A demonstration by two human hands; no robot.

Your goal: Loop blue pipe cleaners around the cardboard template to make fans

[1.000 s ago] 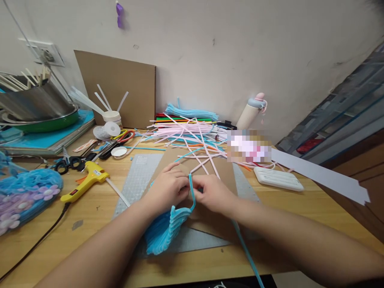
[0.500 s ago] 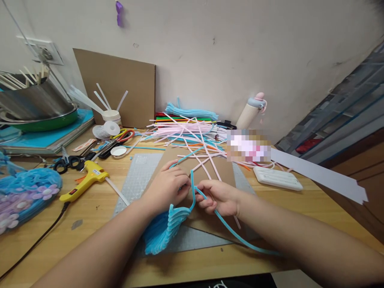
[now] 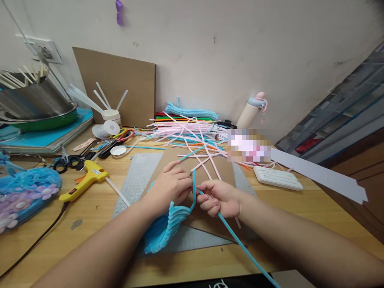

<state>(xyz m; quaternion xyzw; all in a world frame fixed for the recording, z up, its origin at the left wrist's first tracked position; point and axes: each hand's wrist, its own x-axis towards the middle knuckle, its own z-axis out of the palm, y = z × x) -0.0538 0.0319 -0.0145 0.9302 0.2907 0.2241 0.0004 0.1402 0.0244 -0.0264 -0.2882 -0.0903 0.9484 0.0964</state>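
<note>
My left hand [image 3: 172, 184] is curled over a blue ribbed piece made of pipe cleaners [image 3: 177, 220], its fingers closed on the upper part. One blue end stands upright from the piece between my two hands. My right hand [image 3: 220, 198] is closed round a long blue pipe cleaner [image 3: 240, 242], which runs from my fingertips down to the front edge of the table. The fingertips of both hands nearly meet, and what the left fingers pinch is hidden behind them. Under my hands lies a brown cardboard sheet [image 3: 207, 230] on a grey cutting mat [image 3: 136, 168].
Pink pipe cleaners [image 3: 180, 129] lie piled behind my hands. A yellow glue gun [image 3: 87, 182], black scissors [image 3: 67, 161] and a blue flowered piece [image 3: 27, 196] are on the left. A white flat case [image 3: 277, 179] and a bottle [image 3: 250, 112] stand to the right.
My right hand has shifted slightly right, and the long blue pipe cleaner now runs straighter and steeper toward the table's front edge. My left hand has barely moved.
</note>
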